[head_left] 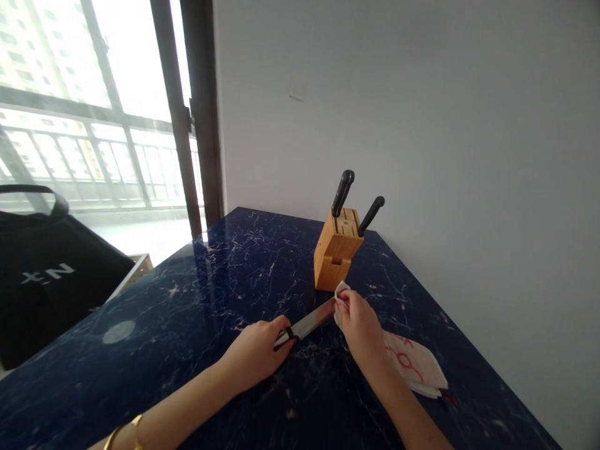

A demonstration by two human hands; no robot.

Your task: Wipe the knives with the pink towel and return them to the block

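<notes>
My left hand [257,351] is closed round the dark handle of a kitchen knife [313,320], whose blade points away to the right above the blue marbled table [262,250]. At the blade's tip end, my right hand [360,325] pinches a white cloth [341,289] against the metal; the very tip is hidden by cloth and fingers. Just beyond stands a wooden knife block [334,250]. Two black-handled knives are in it, one handle [344,192] at the back left and another handle [372,215] at the right.
A folded white cloth with red markings [415,362] lies right of my right forearm. A round pale patch [119,332] shows on the table at the left. Beyond the left edge is a black bag [60,281]. A white wall [445,156] runs along the table's right side.
</notes>
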